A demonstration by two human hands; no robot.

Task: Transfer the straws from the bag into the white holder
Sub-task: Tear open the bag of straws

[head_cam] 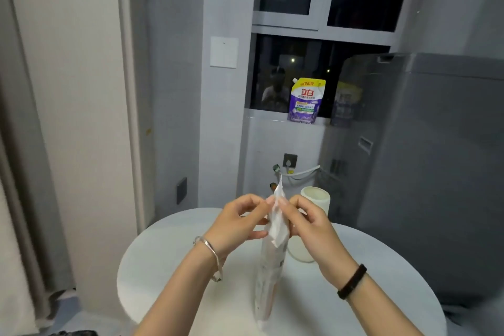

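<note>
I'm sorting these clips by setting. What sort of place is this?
Probably a home laundry or utility corner: a detergent refill pouch stands on the window ledge beside a grey appliance, perhaps a washing machine, with wall sockets below. The hands work at a small round white table.

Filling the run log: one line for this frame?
phase: opening bag | left hand: pinching bag top | right hand: pinching bag top | bag: upright on table | white holder: behind bag, no straws visible
</note>
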